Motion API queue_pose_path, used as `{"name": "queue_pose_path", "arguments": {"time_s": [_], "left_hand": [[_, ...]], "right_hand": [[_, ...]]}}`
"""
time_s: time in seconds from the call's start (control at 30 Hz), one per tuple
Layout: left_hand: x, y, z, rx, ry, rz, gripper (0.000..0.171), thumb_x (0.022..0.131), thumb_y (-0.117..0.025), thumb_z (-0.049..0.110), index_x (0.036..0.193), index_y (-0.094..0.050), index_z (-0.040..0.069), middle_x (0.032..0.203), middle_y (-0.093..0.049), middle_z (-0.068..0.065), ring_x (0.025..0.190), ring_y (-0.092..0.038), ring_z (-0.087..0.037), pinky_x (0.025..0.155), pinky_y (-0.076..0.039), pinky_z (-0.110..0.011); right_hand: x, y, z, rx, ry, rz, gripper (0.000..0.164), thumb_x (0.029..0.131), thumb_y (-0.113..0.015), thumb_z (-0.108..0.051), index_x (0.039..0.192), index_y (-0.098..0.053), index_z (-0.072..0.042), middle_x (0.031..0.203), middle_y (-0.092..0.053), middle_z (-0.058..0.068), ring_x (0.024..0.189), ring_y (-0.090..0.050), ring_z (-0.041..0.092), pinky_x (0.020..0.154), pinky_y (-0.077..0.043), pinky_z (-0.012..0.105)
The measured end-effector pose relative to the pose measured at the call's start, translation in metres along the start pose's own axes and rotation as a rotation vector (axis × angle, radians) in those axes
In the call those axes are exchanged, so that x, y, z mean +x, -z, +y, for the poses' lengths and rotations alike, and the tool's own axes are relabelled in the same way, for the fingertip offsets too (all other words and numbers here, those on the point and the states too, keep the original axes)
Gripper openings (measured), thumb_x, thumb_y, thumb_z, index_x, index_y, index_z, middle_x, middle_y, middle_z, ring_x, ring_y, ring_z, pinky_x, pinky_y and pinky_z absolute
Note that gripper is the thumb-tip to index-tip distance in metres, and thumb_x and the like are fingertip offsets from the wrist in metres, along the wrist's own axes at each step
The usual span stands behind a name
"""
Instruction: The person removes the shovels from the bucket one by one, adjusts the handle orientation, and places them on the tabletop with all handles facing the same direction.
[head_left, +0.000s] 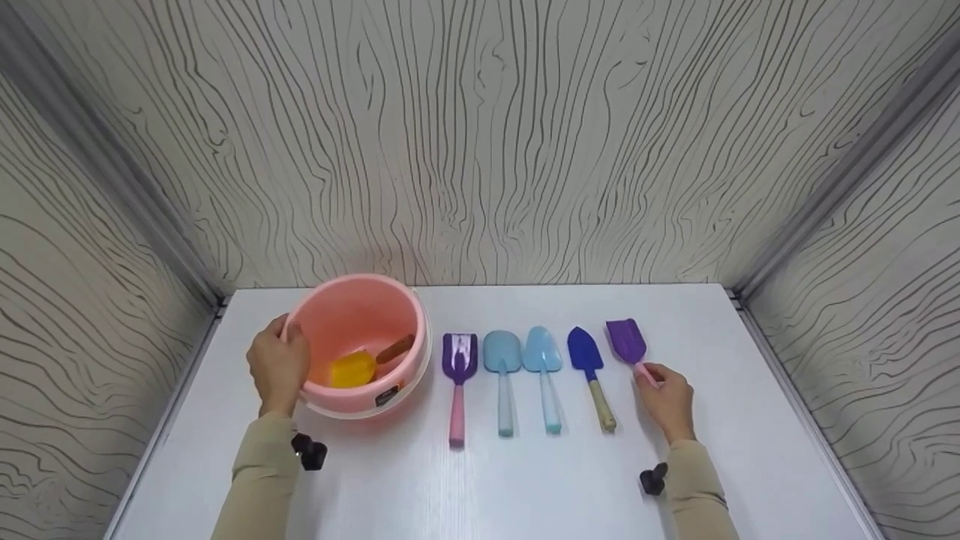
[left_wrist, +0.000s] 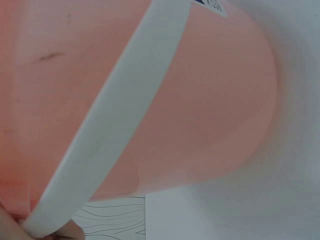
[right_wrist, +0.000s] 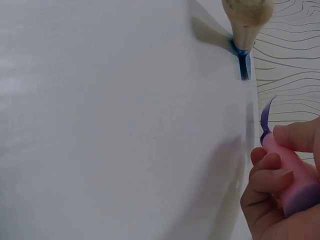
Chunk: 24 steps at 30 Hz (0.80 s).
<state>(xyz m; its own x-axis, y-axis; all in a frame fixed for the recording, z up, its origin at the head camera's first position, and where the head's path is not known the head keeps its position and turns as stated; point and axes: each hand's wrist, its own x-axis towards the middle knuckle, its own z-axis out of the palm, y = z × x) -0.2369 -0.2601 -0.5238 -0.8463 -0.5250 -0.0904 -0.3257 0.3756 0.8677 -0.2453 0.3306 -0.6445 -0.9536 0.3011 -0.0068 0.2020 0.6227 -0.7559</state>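
Left hand [head_left: 277,361] grips the rim of the pink bucket [head_left: 337,311], thumb and fingers on either side of the wall; the bucket is at the left end of the white table [head_left: 525,487]. Its white bail [left_wrist: 115,115] crosses the outer wall in the left wrist view and hides part of it. Inside we note a yellow blade [head_left: 352,370] and a brown handle [head_left: 395,349]; we cannot tell whether they form one tool.

Right hand [head_left: 666,397] pinches the pink handle of the purple-bladed shovel [head_left: 627,341], at the right end of the row. We cannot tell whether its blade touches the table.

Between the bucket and this shovel lie four tools, well spaced from the hands except the last: purple scoop with pink handle [head_left: 454,405], square light-blue shovel [head_left: 502,352], tapered light-blue shovel [head_left: 542,352], and dark-blue trowel [head_left: 584,350] with a wooden grip, just beside the held shovel. We see wood-grain panels [head_left: 480,150] behind and at both sides.
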Motion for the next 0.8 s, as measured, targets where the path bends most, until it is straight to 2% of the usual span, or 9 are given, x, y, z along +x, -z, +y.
{"name": "queue_pose_path", "arguments": {"time_s": [0.2, 0.4, 0.8], "left_hand": [[0.0002, 0.0005, -0.0007, 0.012, -0.013, 0.009, 0.05, 0.112, -0.046, 0.026, 0.155, -0.054, 0.002, 0.15, -0.06, -0.026, 0.131, -0.062, -0.047, 0.115, -0.048, -0.061], [-0.0009, 0.0008, -0.0037, 0.007, -0.062, 0.025, 0.049, 0.111, -0.047, 0.024, 0.152, -0.056, -0.001, 0.149, -0.061, -0.028, 0.131, -0.062, -0.049, 0.114, -0.048, -0.063], [-0.0006, 0.0008, -0.003, 0.002, -0.06, 0.038, 0.048, 0.111, -0.047, 0.024, 0.15, -0.058, -0.002, 0.145, -0.063, -0.029, 0.126, -0.065, -0.049, 0.112, -0.05, -0.062]], "right_hand": [[-0.001, -0.0043, 0.0038, 0.007, 0.001, 0.003, 0.04, 0.106, -0.064, -0.019, 0.134, -0.066, 0.009, 0.119, -0.072, 0.03, 0.111, -0.067, 0.043, 0.101, -0.052, 0.054], [-0.0032, -0.006, 0.0045, 0.004, 0.006, 0.01, 0.04, 0.107, -0.062, -0.022, 0.134, -0.067, 0.008, 0.117, -0.073, 0.029, 0.109, -0.069, 0.043, 0.101, -0.052, 0.056], [-0.004, -0.0081, 0.0001, -0.029, 0.022, 0.041, 0.036, 0.106, -0.064, -0.021, 0.13, -0.069, 0.006, 0.112, -0.074, 0.026, 0.103, -0.069, 0.039, 0.094, -0.053, 0.051]]}}
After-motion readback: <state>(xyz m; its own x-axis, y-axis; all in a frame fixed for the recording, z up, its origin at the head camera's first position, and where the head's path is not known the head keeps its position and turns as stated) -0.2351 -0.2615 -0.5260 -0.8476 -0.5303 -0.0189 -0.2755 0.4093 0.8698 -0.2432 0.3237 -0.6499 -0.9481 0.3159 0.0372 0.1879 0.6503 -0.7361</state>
